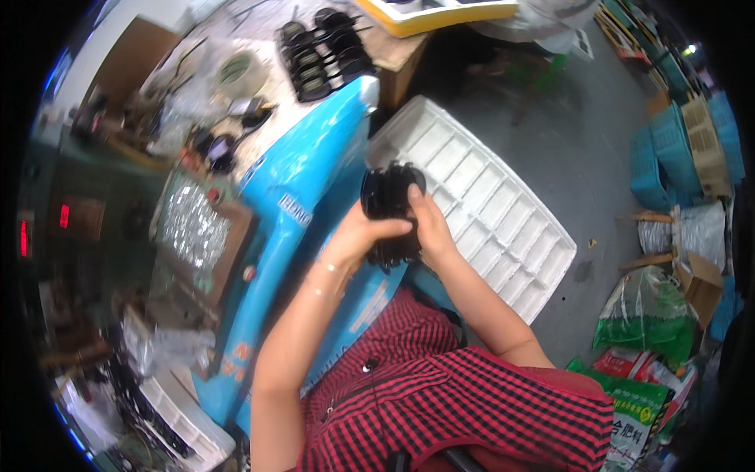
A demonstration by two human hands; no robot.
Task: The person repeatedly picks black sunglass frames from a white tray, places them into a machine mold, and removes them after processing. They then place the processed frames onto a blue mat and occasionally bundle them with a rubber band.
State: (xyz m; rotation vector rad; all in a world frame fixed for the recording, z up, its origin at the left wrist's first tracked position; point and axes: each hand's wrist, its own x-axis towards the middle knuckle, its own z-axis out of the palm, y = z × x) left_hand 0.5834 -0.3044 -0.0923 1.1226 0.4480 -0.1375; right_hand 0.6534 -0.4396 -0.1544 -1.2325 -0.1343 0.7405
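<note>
Between my two hands is a bundle of glossy black ribbed parts (387, 193); their exact kind is not clear. My left hand (363, 234) grips its left and near side, with the thumb laid across it. My right hand (429, 224) holds the right side, its thumb pressed on top. Some fingers are hidden behind the bundle. Beneath and to the left runs a bright blue plastic sheet (303, 161). A white tray (543, 206) divided into many compartments lies just right of my hands.
Similar black bundles (324, 55) rest on the worktable, near a roll of clear tape (240, 73). At left, a metal bin (193, 224) holds small shiny pieces. Blue crates (668, 149) and green sacks (646, 315) stand along the right. A yellow-edged tray (440, 17) is at the back.
</note>
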